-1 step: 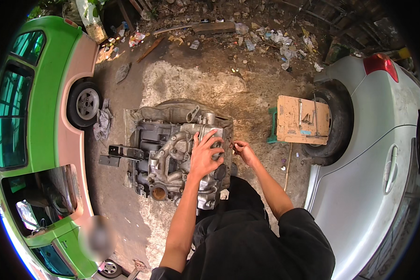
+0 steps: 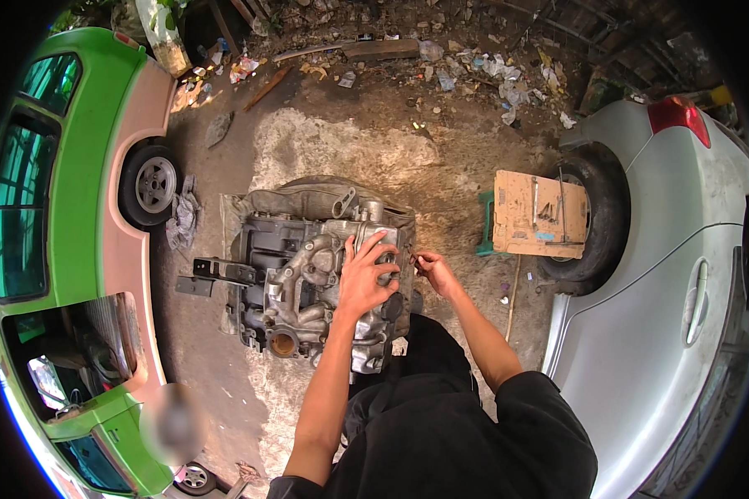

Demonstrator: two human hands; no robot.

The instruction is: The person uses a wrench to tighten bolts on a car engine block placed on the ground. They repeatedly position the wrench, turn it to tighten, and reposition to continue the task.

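A grey metal car engine (image 2: pixel 295 320) stands in front of me, bare castings and curved pipes facing up. My left hand (image 2: pixel 364 279) rests on its right part, fingers spread over the metal and gripping nothing. Just off the engine's right side, my right hand (image 2: pixel 434 273) is closed, thumb and fingertips pinched together. Whatever lies between those fingertips is too small to make out. A black metal bracket (image 2: pixel 225 271) juts out from the engine's left side.
A cardboard sheet (image 2: pixel 516 233) bearing several hand tools lies on a green stool (image 2: pixel 485 224) to the right. Beyond it stands a silver car (image 2: pixel 641 333) with its tyre (image 2: pixel 603 216). A green and pink van (image 2: pixel 66 191) is on the left. Litter (image 2: pixel 508 79) covers the far ground.
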